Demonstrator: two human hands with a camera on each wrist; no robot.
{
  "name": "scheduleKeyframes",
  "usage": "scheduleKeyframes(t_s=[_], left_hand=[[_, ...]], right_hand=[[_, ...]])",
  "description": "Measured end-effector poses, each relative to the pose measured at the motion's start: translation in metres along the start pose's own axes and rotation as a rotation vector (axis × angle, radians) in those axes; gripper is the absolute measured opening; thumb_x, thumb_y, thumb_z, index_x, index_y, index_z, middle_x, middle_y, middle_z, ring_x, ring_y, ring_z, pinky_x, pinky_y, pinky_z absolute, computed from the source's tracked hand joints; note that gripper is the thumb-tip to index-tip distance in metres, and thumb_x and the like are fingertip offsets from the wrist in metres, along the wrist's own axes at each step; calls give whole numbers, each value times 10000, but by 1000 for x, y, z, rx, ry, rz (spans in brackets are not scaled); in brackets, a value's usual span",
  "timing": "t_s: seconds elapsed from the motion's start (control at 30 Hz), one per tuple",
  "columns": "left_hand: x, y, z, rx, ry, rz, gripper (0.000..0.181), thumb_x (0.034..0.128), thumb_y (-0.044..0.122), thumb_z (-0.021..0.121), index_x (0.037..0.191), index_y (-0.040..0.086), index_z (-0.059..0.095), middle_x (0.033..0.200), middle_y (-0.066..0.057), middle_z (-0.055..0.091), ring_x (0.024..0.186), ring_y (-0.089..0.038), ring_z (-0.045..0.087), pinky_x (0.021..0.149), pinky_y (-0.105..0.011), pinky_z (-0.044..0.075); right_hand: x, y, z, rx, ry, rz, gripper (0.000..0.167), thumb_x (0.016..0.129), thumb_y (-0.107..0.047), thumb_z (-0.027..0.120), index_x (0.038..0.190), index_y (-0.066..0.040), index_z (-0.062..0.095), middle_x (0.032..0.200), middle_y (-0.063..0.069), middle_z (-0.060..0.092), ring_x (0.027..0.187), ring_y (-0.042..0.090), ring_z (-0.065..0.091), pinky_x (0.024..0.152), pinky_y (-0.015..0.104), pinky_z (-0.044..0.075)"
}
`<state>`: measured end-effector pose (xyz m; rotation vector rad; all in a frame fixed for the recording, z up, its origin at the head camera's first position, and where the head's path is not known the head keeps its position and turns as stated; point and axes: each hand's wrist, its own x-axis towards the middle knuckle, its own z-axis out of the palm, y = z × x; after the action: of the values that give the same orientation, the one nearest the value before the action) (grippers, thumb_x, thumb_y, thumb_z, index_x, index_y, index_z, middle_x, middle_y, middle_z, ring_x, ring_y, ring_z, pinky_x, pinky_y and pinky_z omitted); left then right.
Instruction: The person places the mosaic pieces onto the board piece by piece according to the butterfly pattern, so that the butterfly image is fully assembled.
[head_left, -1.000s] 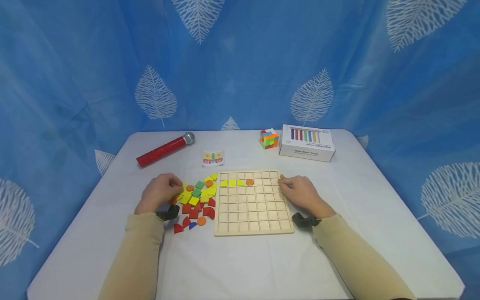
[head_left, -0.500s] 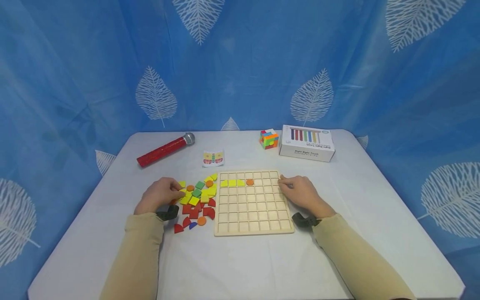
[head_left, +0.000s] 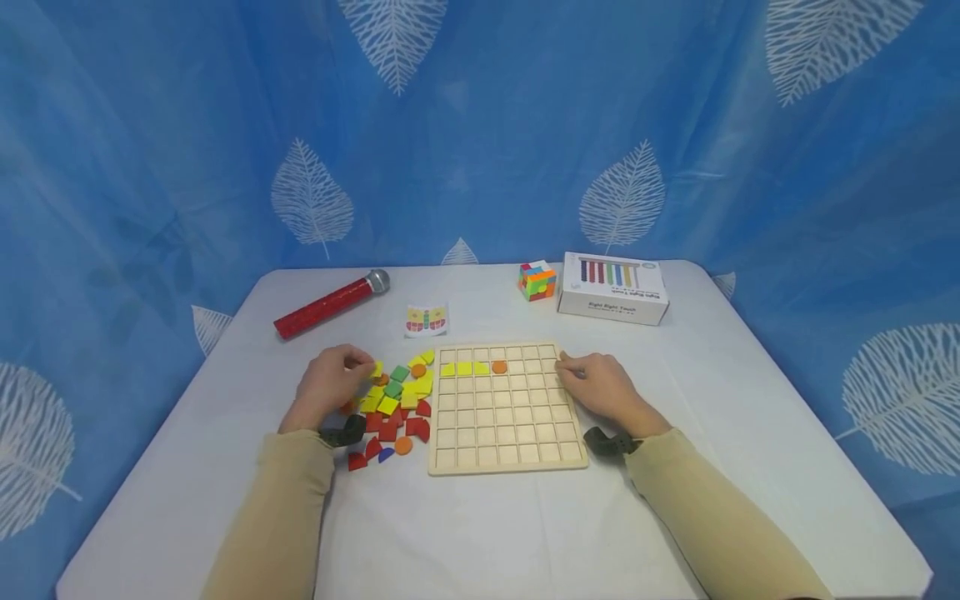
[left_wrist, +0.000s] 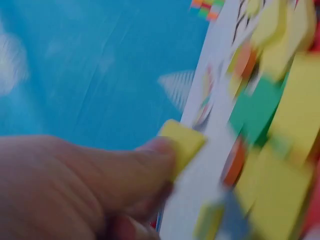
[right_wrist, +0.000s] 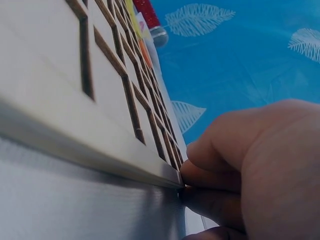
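My left hand (head_left: 333, 383) pinches a yellow tile (left_wrist: 185, 142) between thumb and finger, held just above the left side of a pile of loose tiles. In that pile lie yellow tiles (head_left: 408, 401), green squares (head_left: 393, 389), red pieces (head_left: 387, 431), orange discs (head_left: 403, 446) and a blue half disc (head_left: 386, 455). To its right is a wooden grid board (head_left: 486, 436); its second row from the back holds three yellow pieces (head_left: 465, 367) and an orange disc (head_left: 499, 367). My right hand (head_left: 602, 385) grips the board's right edge near the far corner, fingers curled.
A picture card (head_left: 426, 319) with a butterfly-like pattern lies behind the tiles. Farther back are a red toy microphone (head_left: 322, 309), a puzzle cube (head_left: 537, 282) and a white box (head_left: 612, 289). A blue leaf-patterned curtain (head_left: 480, 125) hangs behind the table.
My left hand reached down at the left of the pile, took a yellow tile and has lifted it slightly, shifting right. The right hand and the board have stayed in place.
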<state>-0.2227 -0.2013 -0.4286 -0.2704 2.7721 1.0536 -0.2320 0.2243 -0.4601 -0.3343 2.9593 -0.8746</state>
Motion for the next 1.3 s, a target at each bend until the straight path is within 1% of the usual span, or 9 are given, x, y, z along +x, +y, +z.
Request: scheduleKeyframes(t_s=[0.2,0.33,0.5,0.6,0.77,0.83,0.93,1.1,1.3], left_hand=[[-1,27,23,17,61,136,354,1048,317,594,1369,167,589,1295,-131,621,1072,-295,579,965,-471,521],[-8,54,37,26,36,182,275,1029,299,622,1256,147,653,1238,-100,659,1066,-285,568,972,-466,503],[-9,88,57,37,17,259,225,1013,266,637,1168,109,681,1127,-70,694,1009,-254,601,956,-433,509],[-5,104,68,38,-20,342,211,1017,251,627,1156,101,684,1091,-63,703,944,-214,624,877,-399,534],[1,123,87,51,-138,475,254,1057,227,556,1280,124,620,1011,-53,682,700,-183,584,667,-350,490],[4,130,95,68,-178,496,251,1059,215,547,1291,147,612,989,-44,678,668,-179,567,638,-336,470],[9,138,109,125,-184,512,209,1038,210,569,1231,171,640,969,-16,688,708,-150,572,646,-311,463],[14,148,126,215,-135,517,148,1037,224,590,1139,184,689,951,11,700,773,-166,601,682,-336,496],[17,155,131,284,-103,530,117,1034,204,599,1058,182,712,1002,43,687,880,-157,605,798,-359,522]], right_hand=[[-1,-2,-2,5,18,-12,369,1021,-330,580,1290,-114,711,1419,54,618,1332,377,567,1105,542,438],[-4,-1,-2,7,37,-27,352,1017,-308,589,1264,-98,725,1397,71,634,1310,387,585,1096,546,444],[-4,0,-5,2,54,-29,346,1018,-310,590,1257,-101,729,1393,69,637,1301,387,594,1094,547,446],[-3,0,-5,7,52,-24,348,1019,-315,591,1268,-111,725,1401,63,632,1315,381,584,1100,548,442],[-1,-3,-3,17,25,-21,356,1022,-311,589,1287,-109,714,1414,61,624,1328,372,574,1101,546,442],[-1,-3,-1,12,16,-18,358,1024,-306,585,1294,-105,708,1419,61,620,1332,371,571,1102,544,442],[-1,-2,0,3,17,-6,360,1022,-313,592,1297,-110,706,1423,52,617,1334,367,570,1107,539,439],[-1,-1,0,-4,27,-20,359,1019,-321,596,1289,-115,712,1419,52,619,1319,371,583,1097,538,449],[-1,-2,-1,-1,36,-36,349,1014,-311,604,1270,-107,722,1399,62,630,1292,372,603,1080,537,465]])
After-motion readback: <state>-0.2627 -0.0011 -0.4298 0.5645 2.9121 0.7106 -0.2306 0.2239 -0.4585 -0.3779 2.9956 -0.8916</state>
